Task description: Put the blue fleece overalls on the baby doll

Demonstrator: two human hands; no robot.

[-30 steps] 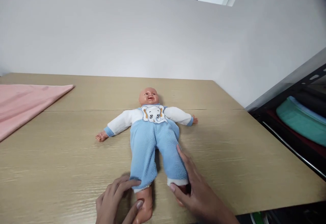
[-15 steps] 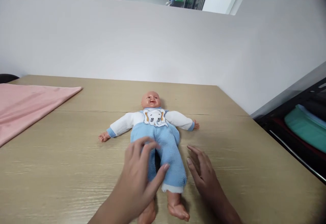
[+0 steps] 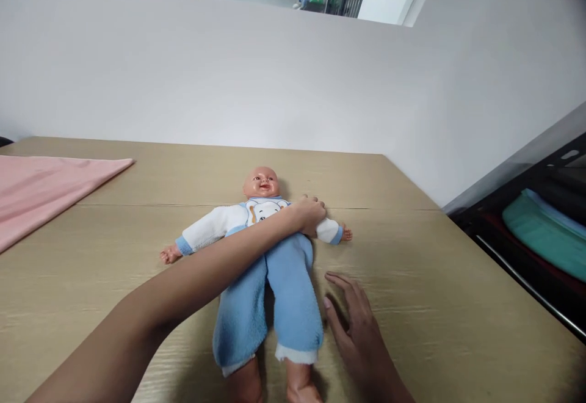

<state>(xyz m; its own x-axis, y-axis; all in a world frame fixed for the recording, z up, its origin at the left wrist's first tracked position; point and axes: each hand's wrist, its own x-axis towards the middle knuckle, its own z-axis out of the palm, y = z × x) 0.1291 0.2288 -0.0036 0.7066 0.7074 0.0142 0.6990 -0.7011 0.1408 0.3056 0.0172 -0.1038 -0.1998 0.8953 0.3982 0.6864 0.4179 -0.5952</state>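
A baby doll (image 3: 293,293) in a blue and white outfit with an elephant face on the chest lies on its back, arms spread. My left hand (image 3: 309,214) reaches across its chest, fingers curled round the white sleeve (image 3: 327,231) of the doll's arm on the right. My left forearm covers part of the elephant face and the belly. Beside the doll's leg on the right, my right hand (image 3: 352,317) is near the tabletop with its fingers apart, holding nothing.
The doll lies on a wooden table (image 3: 412,268). A pink cloth (image 3: 50,189) covers its left side. Behind is a white wall (image 3: 206,73). At the right, folded green fabric (image 3: 544,232) sits on a black rack (image 3: 517,287).
My left hand has moved from above the doll's legs up to its sleeve on the right and closed there. The view has shifted slightly; my right hand stays beside the leg.
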